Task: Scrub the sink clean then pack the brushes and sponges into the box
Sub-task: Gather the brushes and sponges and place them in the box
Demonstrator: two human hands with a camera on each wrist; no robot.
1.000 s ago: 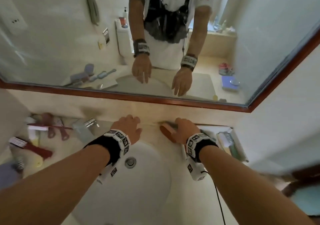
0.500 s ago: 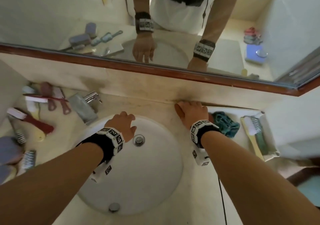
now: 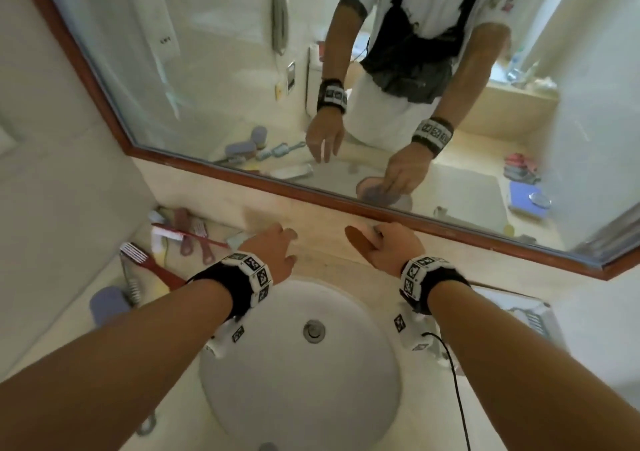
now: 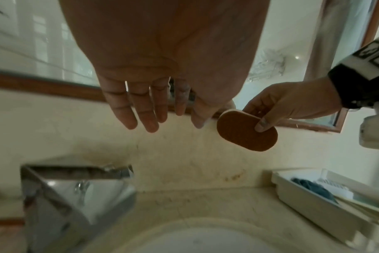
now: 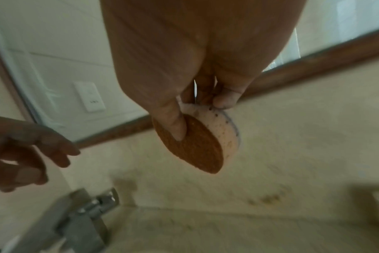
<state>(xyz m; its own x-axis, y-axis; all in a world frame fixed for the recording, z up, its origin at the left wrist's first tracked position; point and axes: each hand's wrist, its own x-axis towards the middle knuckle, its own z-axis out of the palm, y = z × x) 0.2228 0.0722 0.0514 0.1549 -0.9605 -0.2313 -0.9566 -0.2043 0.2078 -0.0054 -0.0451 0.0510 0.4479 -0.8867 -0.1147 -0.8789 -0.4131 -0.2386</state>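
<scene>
Lifted off the back ledge since half a second ago: right hand (image 3: 393, 248) with an oval sponge (image 4: 247, 131), formerly pressed low against the counter by the box. Now raised in mid-air at centre right of the head view, just below the mirror frame (image 3: 311, 197). Thumb across the brown scouring face, fingers behind the pale speckled side, a firm pinch, plain in the right wrist view. Left hand (image 3: 273, 254) at centre frame, fingers straight and slightly spread, holding nothing, near the sponge but apart from it.

Below both hands, round white sink (image 3: 301, 353) filling the lower middle of the head view, drain at its centre. Chrome faucet (image 4: 76, 191) at lower left of the left wrist view, hidden under the left hand in the head view. White box (image 4: 318, 203) at lower right of that view, holding a blue cloth (image 4: 314, 188) and a white-bristled brush, blurred. In the head view mostly covered by the right forearm.

At left of the head view, scattered on the counter (image 3: 214, 228): red brush (image 3: 152, 263), pink-handled brushes, a lilac sponge (image 3: 109, 303). Brownish stains on the backsplash between faucet and box.
</scene>
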